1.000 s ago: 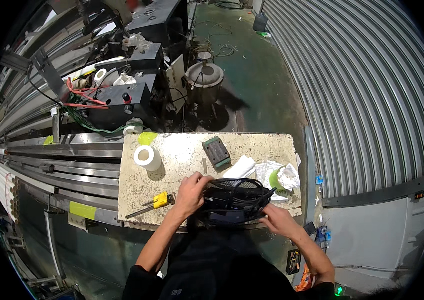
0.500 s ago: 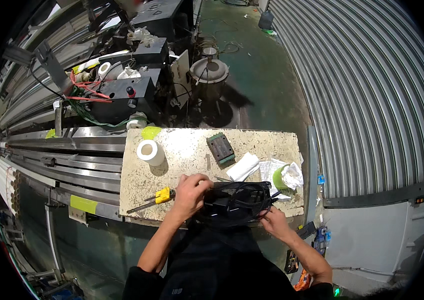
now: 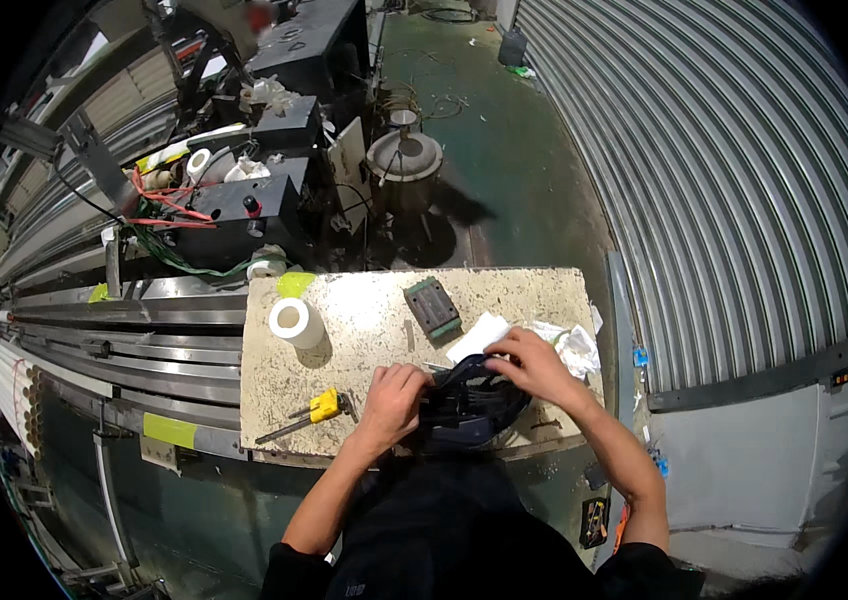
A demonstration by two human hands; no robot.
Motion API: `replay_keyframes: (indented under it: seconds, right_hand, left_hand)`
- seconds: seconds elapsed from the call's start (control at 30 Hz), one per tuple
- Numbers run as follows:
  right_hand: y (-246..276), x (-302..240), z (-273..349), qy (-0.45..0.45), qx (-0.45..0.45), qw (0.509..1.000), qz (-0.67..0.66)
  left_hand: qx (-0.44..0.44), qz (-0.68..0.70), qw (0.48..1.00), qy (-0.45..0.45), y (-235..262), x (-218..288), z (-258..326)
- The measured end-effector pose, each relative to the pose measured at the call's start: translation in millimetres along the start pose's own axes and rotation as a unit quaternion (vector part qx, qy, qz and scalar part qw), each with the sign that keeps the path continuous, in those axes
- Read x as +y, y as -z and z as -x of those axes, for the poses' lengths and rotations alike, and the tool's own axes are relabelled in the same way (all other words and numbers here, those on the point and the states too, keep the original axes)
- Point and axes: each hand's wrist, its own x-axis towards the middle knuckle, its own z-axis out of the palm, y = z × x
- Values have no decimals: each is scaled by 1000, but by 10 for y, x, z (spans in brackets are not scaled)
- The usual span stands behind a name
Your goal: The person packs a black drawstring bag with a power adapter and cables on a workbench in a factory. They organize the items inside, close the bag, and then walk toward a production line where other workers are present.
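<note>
A dark soft case, looking like a zip bag with mesh inside, lies at the near edge of the worktable in front of my body. Its top is open, and dark strands, possibly cables, show within. My left hand is closed at the left side of the case, fingers curled against its edge. My right hand pinches the far right rim of the case from above. Left of my left hand lies a yellow folding hex key set with a long dark key sticking out.
On the chipped cream worktable stand a white roll and a dark metal block with green ends. Folded white paper and crumpled tissue lie at right. Steel rails run along the left; a corrugated shutter stands right.
My right hand has moved up from the case's near right corner to its far right rim. The case has shifted and looks narrower, its loose strands drawn in. My left hand has shifted slightly.
</note>
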Motion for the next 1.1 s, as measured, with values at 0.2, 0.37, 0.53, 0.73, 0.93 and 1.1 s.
replay_keyframes:
  seconds: [0.2,0.37,0.53,0.73,0.93,1.1]
  right_hand:
    - [-84,-118,46,19,-13,995,93]
    - [-148,55,-52,67,-133,972,179]
    - [-323,-2,-29,4,-180,971,155]
    - [-232,-97,-245,92,-3,967,239]
    - [-87,190,-136,239,-186,923,237]
    - [-58,13,-231,291,-250,904,186]
  left_hand:
    - [44,51,982,177,-272,-126,-72]
    - [79,14,984,156,-247,-30,-150]
    - [57,16,986,156,-254,-37,-244]
    - [-17,-79,997,-22,-54,-74,-1]
    - [36,133,982,129,49,-173,547]
    - [-8,209,929,305,-65,-345,957]
